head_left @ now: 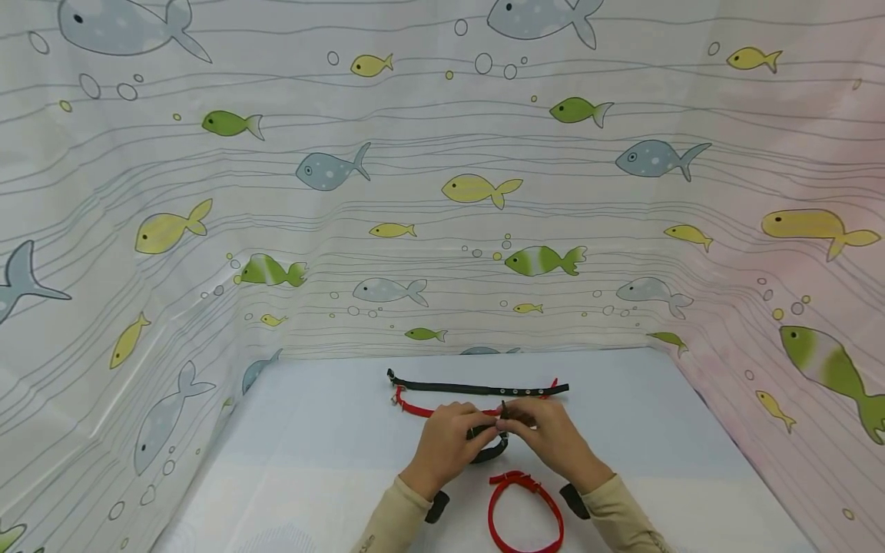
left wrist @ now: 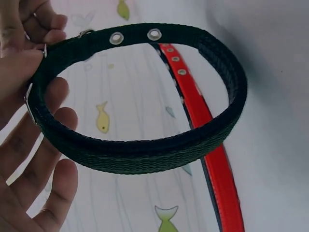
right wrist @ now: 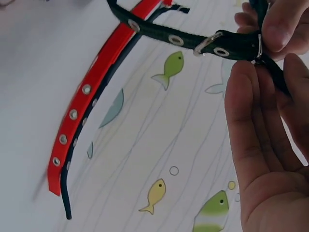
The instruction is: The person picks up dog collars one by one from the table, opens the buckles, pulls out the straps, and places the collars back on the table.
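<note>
Both hands meet over the middle of the table at a dark green dog collar (head_left: 489,455), which is looped through its metal buckle. My left hand (head_left: 449,442) pinches the collar at the buckle; in the left wrist view the loop (left wrist: 145,157) hangs out from that hand, its lower fingers spread. My right hand (head_left: 553,434) pinches the strap's tip, which sticks up between the two hands. Metal-rimmed holes (right wrist: 175,40) and a metal ring (right wrist: 207,43) show along the strap in the right wrist view. The hands partly hide the buckle in the head view.
A red collar (head_left: 525,480), fastened into a loop, lies nearer the person, between the forearms. Beyond the hands, a black collar (head_left: 449,386) lies stretched out, with another red collar (head_left: 415,408) just in front of it. Fish-patterned sheeting (head_left: 470,230) surrounds the white table (head_left: 311,430).
</note>
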{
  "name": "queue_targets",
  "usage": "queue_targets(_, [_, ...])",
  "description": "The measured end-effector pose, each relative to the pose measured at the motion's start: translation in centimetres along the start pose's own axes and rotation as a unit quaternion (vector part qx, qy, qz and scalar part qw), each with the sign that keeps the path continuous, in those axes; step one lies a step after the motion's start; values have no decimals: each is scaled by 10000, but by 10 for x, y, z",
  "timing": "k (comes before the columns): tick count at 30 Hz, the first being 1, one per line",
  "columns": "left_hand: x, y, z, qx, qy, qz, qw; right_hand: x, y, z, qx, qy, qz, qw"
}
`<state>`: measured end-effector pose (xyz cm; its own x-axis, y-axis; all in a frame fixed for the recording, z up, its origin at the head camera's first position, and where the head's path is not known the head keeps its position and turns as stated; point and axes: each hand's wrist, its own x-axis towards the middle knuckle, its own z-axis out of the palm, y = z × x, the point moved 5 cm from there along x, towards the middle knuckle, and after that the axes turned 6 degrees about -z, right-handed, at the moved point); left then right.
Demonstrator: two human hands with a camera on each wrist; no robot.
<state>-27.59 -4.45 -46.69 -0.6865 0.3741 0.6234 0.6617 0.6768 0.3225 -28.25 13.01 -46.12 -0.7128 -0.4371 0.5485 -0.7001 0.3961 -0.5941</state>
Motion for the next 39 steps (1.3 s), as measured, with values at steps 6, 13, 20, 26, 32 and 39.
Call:
queue_targets(6, [-4,-4,2,-569,-132,-260,9980,-4,4,1,497,155,195,9985])
queue_targets(13, [-4,-4,4,-682,-344,-362,9964,-5,3,1,542,161,330,9979])
queue_targets(20, [-2,-1,3,-665,-379,-269,9967,-5,2,-1,527,152,273,9981])
queue_targets(26, [-1,0,2,-614,-246,-297,9974,-6,1,-2,432,100,348,9984])
queue_targets(32, [0,0,1,-506,-181,-320,9980,-6,-1,-2,487,29,290,9984])
queue_targets(39, [0,1,2,-512,-167,-201,9983,-7,0,0,433,-25,172,9989])
